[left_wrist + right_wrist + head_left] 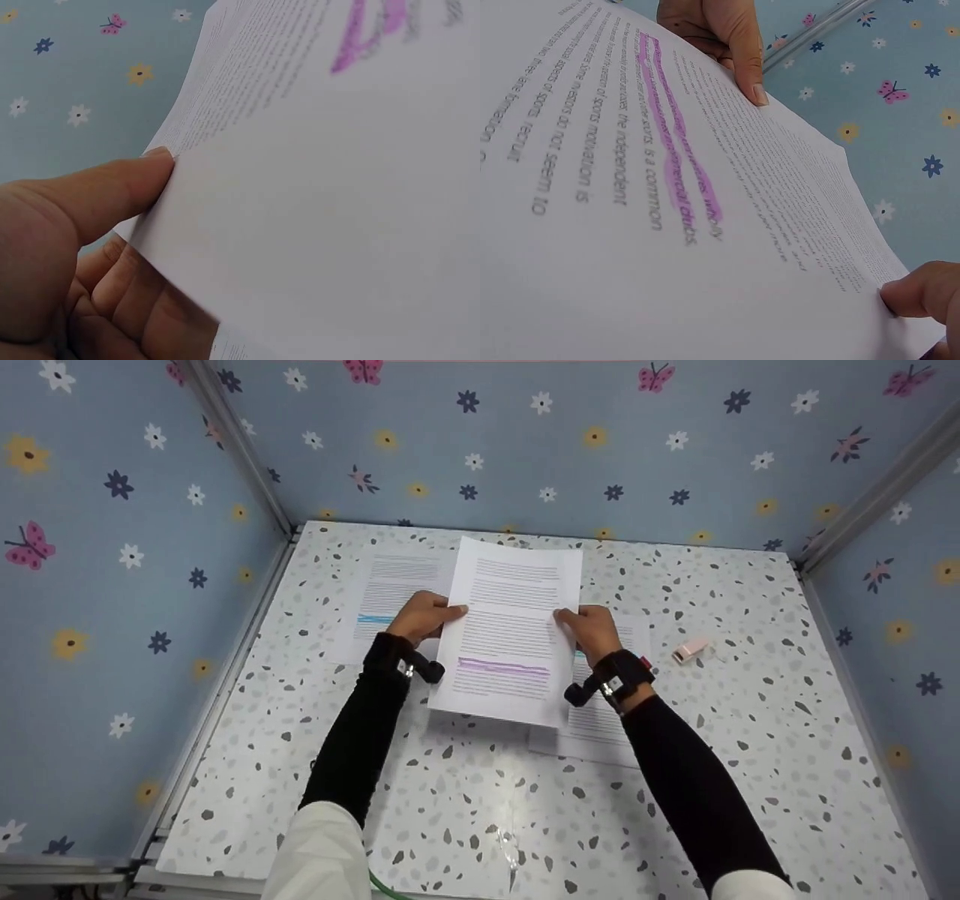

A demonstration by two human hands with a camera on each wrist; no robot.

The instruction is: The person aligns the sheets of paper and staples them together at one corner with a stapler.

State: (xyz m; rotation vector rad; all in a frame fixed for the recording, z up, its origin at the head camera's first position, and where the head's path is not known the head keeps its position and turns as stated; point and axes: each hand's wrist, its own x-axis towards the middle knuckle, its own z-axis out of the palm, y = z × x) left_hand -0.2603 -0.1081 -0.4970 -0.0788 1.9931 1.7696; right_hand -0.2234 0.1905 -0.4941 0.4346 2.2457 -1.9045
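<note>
The page point(510, 622) is in the middle of the frame, held up over the table. It has lots of small black words and a purple mark point(502, 668) low down on it. The left hand point(421, 616) pinches its left edge, with the thumb on the front and the other fingers curled behind. The right hand point(596, 631) pinches the right edge, its thumb on the front too. How its other fingers lie behind the page, I cannot tell.

Each wrist has a black band, and both arms have black sleeves point(356, 742) with white cloth near the bottom of the frame.

Left of the middle, one sheet point(397, 581) lies flat with a blue mark point(373, 619). Another sheet point(592, 735) lies right of the middle, partly under the page and the right arm. Farther right is a small pink thing point(690, 651). The table point(442, 810) is white with gray spots. Blue walls point(510, 450) with flowers and butterflies fill the top and sides.
</note>
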